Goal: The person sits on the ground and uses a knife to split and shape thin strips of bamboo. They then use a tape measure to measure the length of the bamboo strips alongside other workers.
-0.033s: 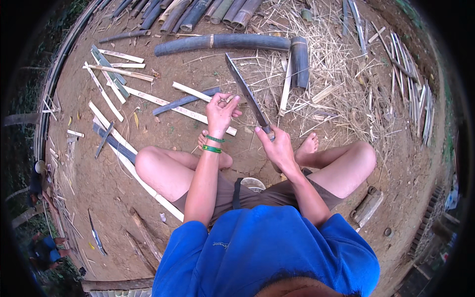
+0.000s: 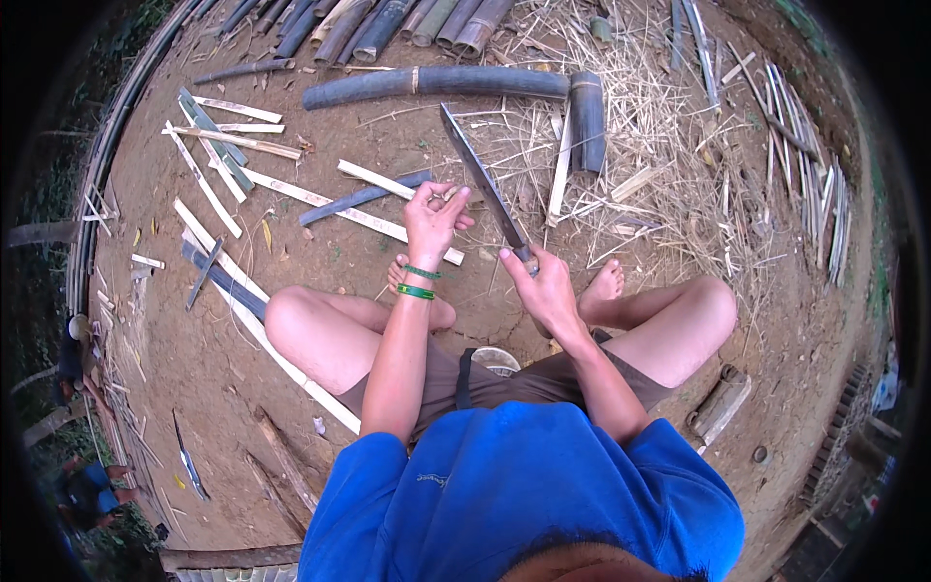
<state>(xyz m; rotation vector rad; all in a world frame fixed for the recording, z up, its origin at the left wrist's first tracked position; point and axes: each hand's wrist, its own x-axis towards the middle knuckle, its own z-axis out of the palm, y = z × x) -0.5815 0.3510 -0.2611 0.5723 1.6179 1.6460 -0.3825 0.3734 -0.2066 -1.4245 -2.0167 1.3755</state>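
From the head view, the right hand (image 2: 545, 288) grips a machete (image 2: 485, 179) by its handle, its blade slanting up and leftward. The left hand (image 2: 433, 215) is half-curled beside it — whether it pinches a sliver, I can't tell. Bamboo slats (image 2: 320, 204) lie split at left, pale shavings (image 2: 669, 194) at right; the long bamboo pole (image 2: 475, 80) ahead seems left whole.

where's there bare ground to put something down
Bare dirt lies between the right knee and the strip bundle, and between the feet. It's crowded right of the knife with straw, and at upper left with pale strips.
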